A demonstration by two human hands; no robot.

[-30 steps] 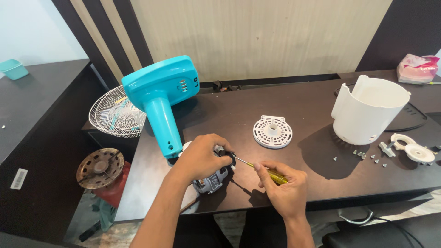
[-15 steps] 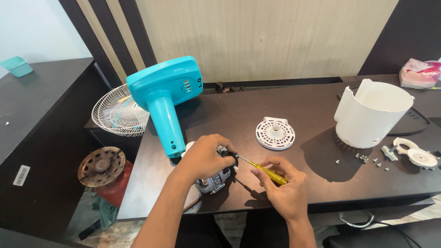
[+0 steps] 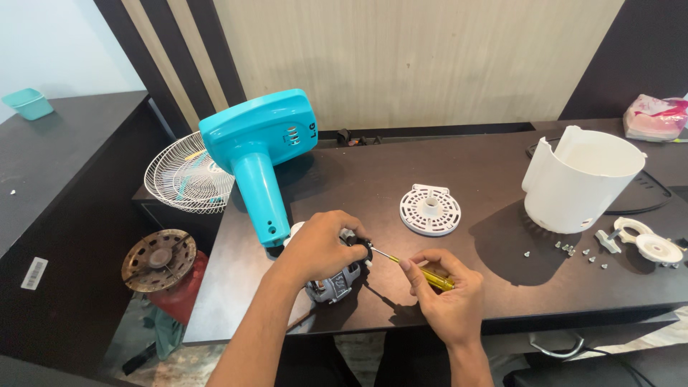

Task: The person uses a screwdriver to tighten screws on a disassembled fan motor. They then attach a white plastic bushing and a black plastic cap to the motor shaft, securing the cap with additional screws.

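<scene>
My left hand [image 3: 319,245] grips a small grey fan motor [image 3: 333,285] standing on the dark table [image 3: 473,186] near its front edge. My right hand [image 3: 448,297] holds a yellow-handled screwdriver [image 3: 424,272] whose thin shaft points left, its tip at the black top part of the motor under my left fingers. A turquoise fan stand and base [image 3: 258,154] lies tipped just behind my left hand.
A round white vented cover [image 3: 430,210] lies mid-table. A white cylindrical housing [image 3: 580,179] stands to the right, with loose screws [image 3: 573,251] and white plastic parts [image 3: 645,244] beside it. A wire fan grille [image 3: 188,175] leans left of the table; a rusty disc [image 3: 159,259] sits below.
Both hands stay on the motor and screwdriver at the same spot. The view has shifted slightly; nothing on the table has moved.
</scene>
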